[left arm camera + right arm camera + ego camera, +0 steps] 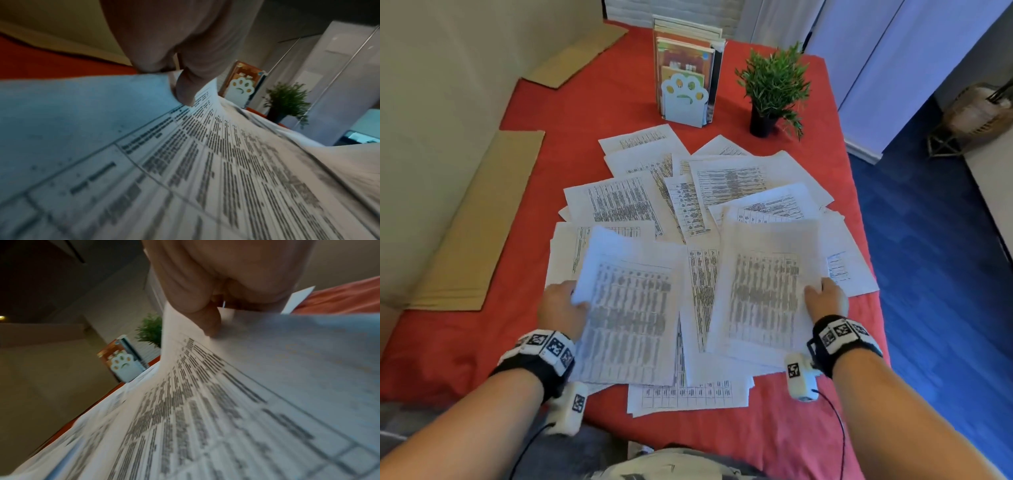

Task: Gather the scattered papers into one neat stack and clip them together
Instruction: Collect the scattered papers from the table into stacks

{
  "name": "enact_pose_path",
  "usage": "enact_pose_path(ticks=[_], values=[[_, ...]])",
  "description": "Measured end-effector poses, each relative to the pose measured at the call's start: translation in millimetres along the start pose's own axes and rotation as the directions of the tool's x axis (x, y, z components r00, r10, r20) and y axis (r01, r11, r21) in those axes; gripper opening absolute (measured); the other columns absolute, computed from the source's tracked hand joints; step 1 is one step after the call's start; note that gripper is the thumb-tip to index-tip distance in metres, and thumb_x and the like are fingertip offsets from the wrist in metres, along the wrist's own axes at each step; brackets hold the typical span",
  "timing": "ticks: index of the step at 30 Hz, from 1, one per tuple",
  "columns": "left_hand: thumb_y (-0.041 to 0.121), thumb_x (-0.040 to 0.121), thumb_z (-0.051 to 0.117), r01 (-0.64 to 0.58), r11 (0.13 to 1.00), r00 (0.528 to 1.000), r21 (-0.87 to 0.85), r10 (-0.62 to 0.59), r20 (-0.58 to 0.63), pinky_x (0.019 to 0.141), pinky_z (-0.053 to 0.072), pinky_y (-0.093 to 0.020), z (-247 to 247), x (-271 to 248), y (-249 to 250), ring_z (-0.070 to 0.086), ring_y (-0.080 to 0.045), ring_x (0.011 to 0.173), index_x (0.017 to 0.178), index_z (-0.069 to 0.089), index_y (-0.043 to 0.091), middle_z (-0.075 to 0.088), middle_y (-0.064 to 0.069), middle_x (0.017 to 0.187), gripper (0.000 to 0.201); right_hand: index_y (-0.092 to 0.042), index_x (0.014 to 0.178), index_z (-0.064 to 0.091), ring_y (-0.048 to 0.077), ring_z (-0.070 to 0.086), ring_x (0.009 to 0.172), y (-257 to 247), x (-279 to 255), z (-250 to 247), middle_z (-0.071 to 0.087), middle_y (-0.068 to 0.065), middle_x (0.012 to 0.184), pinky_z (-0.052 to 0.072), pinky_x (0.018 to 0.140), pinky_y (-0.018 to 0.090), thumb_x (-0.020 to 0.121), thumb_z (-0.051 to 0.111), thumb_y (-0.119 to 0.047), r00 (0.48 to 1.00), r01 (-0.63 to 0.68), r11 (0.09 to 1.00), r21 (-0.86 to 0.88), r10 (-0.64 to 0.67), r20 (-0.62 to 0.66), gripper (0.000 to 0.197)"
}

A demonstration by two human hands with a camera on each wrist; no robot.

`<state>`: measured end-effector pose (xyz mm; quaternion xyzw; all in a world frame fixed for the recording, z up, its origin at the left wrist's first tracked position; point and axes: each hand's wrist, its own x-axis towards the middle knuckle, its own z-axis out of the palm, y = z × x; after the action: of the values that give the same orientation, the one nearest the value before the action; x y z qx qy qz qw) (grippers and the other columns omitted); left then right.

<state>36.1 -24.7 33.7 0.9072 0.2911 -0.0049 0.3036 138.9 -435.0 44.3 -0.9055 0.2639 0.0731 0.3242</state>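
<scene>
A red desk covered in scattered papers.
The left hand pinches one sheet, and the right hand pinches another sheet, fingers clamped on each edge. Gathering has only begun. Next, I think, the two sheets must go together, edges lined up. No clip shows.
</scene>
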Motion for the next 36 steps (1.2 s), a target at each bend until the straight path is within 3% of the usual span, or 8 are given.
enact_pose_path(ticks=[5, 9, 13, 18, 22, 26, 32, 36], values=[[0.016, 0.077, 0.068, 0.073, 0.967, 0.994, 0.243, -0.091, 0.062, 0.091, 0.046, -0.043, -3, 13, -23, 0.055, -0.043, 0.102, 0.093, 0.063, -0.010, 0.055, -0.029, 0.114, 0.031, 0.000, 0.094, 0.060, 0.035, 0.056, 0.082, 3, 12, 7, 0.043, 0.017, 0.108, 0.046, 0.083, 0.036, 0.083, 0.051, -0.011, 0.999, -0.034, 0.994, -0.100, 0.038, 0.037, 0.018], [0.014, 0.079, 0.065, 0.020, 0.975, 0.993, 0.222, -0.045, 0.110, 0.083, 0.046, -0.040, 1, 5, -17, 0.055, -0.039, 0.093, 0.087, 0.060, -0.011, 0.056, -0.030, 0.105, 0.027, -0.006, 0.080, 0.059, 0.031, 0.057, 0.075, 1, 3, 16, 0.061, 0.016, 0.089, 0.045, 0.069, 0.032, 0.081, 0.051, -0.007, 0.996, 0.005, 0.999, -0.040, -0.001, 0.087, 0.008], [0.012, 0.086, 0.058, -0.009, 0.990, 0.989, 0.143, -0.012, 0.145, 0.071, 0.040, -0.032, 9, -12, -9, 0.057, -0.035, 0.091, 0.099, 0.057, -0.002, 0.056, -0.017, 0.097, 0.020, -0.018, 0.069, 0.046, 0.025, 0.052, 0.072, -1, -17, 26, 0.048, 0.001, 0.064, 0.043, 0.065, 0.032, 0.083, 0.047, -0.005, 0.989, 0.036, 0.999, 0.035, -0.041, 0.139, 0.019], [0.005, 0.085, 0.060, 0.134, 0.980, 0.975, -0.148, -0.103, 0.197, 0.061, 0.041, -0.029, 20, -27, -1, 0.055, -0.027, 0.080, 0.139, 0.031, 0.021, 0.054, -0.006, 0.101, 0.063, -0.024, 0.143, 0.026, 0.034, 0.056, 0.115, 1, -43, 36, 0.056, 0.013, 0.126, 0.046, 0.098, 0.043, 0.090, 0.047, -0.001, 0.968, 0.032, 0.989, 0.141, -0.065, 0.241, 0.061], [0.008, 0.081, 0.056, 0.089, 0.996, 0.996, 0.012, -0.089, 0.024, 0.063, 0.045, -0.036, 20, -15, -16, 0.061, -0.041, 0.077, 0.087, 0.064, -0.005, 0.058, -0.028, 0.086, 0.016, -0.004, 0.102, 0.057, 0.023, 0.059, 0.075, -2, -49, 40, 0.058, 0.021, 0.111, 0.049, 0.062, 0.025, 0.091, 0.049, -0.009, 0.966, 0.064, 0.997, 0.037, -0.071, 0.250, 0.015], [0.021, 0.082, 0.063, 0.255, 0.964, 0.963, 0.072, -0.247, -0.111, 0.096, 0.041, -0.049, 6, -8, -24, 0.045, -0.045, 0.113, 0.099, 0.069, 0.001, 0.046, -0.025, 0.132, 0.028, -0.010, 0.086, 0.057, 0.021, 0.059, 0.066, -7, -51, 48, 0.061, 0.024, 0.103, 0.044, 0.049, 0.021, 0.089, 0.053, -0.014, 0.955, 0.098, 0.993, 0.071, -0.114, 0.275, 0.007], [0.020, 0.080, 0.067, 0.201, 0.980, 0.975, 0.004, -0.200, -0.093, 0.093, 0.046, -0.043, 4, -10, -23, 0.052, -0.043, 0.105, 0.100, 0.067, -0.008, 0.044, -0.024, 0.127, 0.034, -0.011, 0.132, 0.039, 0.026, 0.060, 0.097, -21, -71, 57, 0.060, 0.010, 0.115, 0.052, 0.083, 0.036, 0.088, 0.052, -0.006, 0.926, 0.073, 0.990, 0.124, -0.114, 0.360, 0.046], [0.015, 0.079, 0.069, 0.096, 0.995, 0.989, 0.030, -0.092, -0.119, 0.086, 0.046, -0.043, 6, -21, -20, 0.054, -0.043, 0.097, 0.094, 0.068, -0.009, 0.053, -0.027, 0.113, 0.028, -0.005, 0.127, 0.046, 0.029, 0.059, 0.104, -22, -73, 61, 0.060, 0.011, 0.119, 0.051, 0.089, 0.038, 0.087, 0.049, -0.002, 0.928, 0.083, 0.994, 0.072, -0.104, 0.358, 0.041]])
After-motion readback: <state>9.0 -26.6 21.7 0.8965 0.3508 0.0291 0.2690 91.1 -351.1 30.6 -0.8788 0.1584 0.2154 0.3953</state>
